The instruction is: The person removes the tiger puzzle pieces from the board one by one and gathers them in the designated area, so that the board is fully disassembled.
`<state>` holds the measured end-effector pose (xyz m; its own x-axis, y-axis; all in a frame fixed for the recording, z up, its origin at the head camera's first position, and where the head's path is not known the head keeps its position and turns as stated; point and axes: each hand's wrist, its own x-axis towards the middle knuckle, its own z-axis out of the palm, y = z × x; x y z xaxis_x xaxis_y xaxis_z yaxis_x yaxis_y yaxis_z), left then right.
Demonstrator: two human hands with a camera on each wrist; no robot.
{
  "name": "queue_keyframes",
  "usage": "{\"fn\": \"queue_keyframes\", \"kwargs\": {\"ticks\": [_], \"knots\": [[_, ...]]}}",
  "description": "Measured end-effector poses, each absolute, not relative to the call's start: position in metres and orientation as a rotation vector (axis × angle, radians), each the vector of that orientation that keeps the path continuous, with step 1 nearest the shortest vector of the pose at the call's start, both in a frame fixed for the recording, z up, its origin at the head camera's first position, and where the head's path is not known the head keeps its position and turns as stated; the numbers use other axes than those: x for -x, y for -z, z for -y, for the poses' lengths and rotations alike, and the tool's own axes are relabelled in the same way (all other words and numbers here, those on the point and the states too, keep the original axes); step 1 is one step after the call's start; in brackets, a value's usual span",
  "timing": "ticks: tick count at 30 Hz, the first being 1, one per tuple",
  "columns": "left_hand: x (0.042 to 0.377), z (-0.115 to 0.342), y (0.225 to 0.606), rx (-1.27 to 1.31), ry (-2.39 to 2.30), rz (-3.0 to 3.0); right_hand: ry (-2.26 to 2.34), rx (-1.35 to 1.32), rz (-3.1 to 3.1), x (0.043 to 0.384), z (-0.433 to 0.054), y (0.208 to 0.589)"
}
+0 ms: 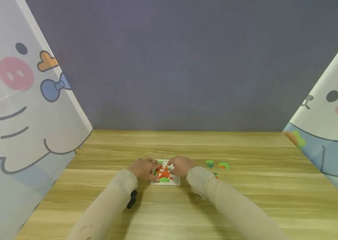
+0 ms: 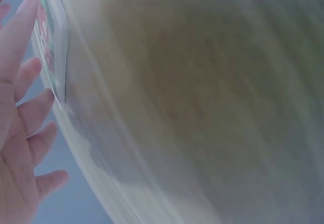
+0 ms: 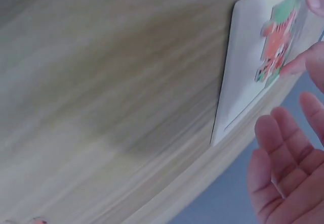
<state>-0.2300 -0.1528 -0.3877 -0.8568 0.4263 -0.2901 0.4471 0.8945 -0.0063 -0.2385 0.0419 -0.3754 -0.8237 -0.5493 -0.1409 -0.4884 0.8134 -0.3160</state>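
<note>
A small white puzzle board [image 1: 175, 181] with a partly assembled orange tiger puzzle [image 1: 163, 172] on green lies on the table between both hands. My left hand [image 1: 142, 169] rests along its left side, fingers spread, with the thumb and index fingertip over the puzzle's left part. From the right, my right hand [image 1: 182, 166] reaches over the board's white right part, its index finger bent down near the puzzle. In the right wrist view, the fingers of the right hand [image 3: 293, 168] are loosely bent, and no piece shows in them. The left wrist view shows the left hand [image 2: 20, 113] at the board's edge.
Loose puzzle pieces lie right of the board: a green and blue piece [image 1: 210, 163], a green and orange piece [image 1: 224, 165], and another piece [image 1: 216, 175] partly hidden by the right sleeve. The wooden table [image 1: 127, 143] meets a grey back wall [image 1: 187, 66]; printed cartoon panels stand at both sides.
</note>
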Motion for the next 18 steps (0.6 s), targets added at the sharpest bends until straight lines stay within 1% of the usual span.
{"fn": "queue_keyframes", "kwargs": {"ticks": [8, 18], "knots": [[0.228, 0.152, 0.386, -0.640, 0.063, -2.790, 0.383, 0.768, -2.798, 0.236, -0.037, 0.379], [0.231, 0.148, 0.386, -0.625, 0.073, -2.759, 0.339, 0.731, -2.819, 0.242, -0.037, 0.388]]}}
